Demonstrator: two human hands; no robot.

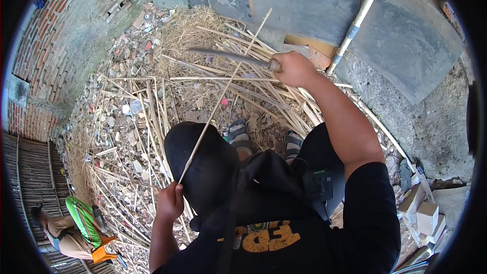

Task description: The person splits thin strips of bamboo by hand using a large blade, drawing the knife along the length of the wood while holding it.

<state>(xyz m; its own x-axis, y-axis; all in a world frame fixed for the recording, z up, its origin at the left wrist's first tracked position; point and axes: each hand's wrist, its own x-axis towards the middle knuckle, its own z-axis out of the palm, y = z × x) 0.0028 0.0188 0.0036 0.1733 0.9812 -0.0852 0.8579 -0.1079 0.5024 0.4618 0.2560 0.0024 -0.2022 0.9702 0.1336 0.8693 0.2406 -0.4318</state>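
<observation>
My left hand, low in the head view, is closed round the near end of a long thin bamboo strip. The strip slants up and away to the right, past my knee. My right hand grips the handle of a machete, its long dark blade pointing left. Blade and strip cross in the picture; whether they touch I cannot tell. Beyond and below the blade lie many loose bamboo strips on the ground, some spread under the machete.
Rubble and litter cover the ground, with dry straw at the back. A pale pipe leans by grey panels. A brick wall stands left. Another person sits lower left. Pale blocks lie lower right.
</observation>
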